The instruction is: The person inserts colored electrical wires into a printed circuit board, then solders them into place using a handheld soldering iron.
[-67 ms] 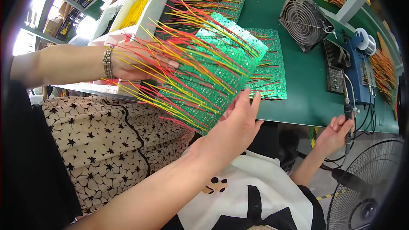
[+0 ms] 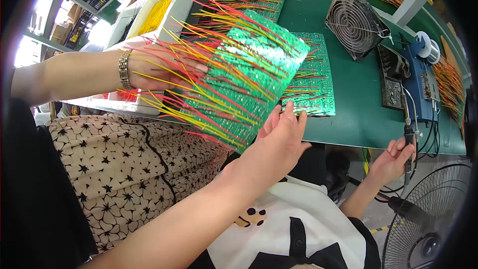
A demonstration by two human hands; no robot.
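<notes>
While a co-worker's hand [image 2: 152,72] reaches in among the wires from the far side, a green circuit board [image 2: 244,79] bristling with red and yellow strands tilts above the workbench [image 2: 351,97], up and left of the wearer's left fingers. The left hand [image 2: 279,142], fingers loosely spread, meets the board's lower-right edge; whether it grips cannot be told. The right hand [image 2: 391,164] wraps its fingers around a soldering iron [image 2: 408,167], well apart from the board. Wiring on the raised board appears largely done, judging by its full rows, though the joints are too small to check. Just beyond the left fingertips lies a second wired board [image 2: 322,65]. Loose yellow wires [image 2: 156,15] in a white foam bin [image 2: 179,7], well left of those fingertips, suggest more wiring is left.
</notes>
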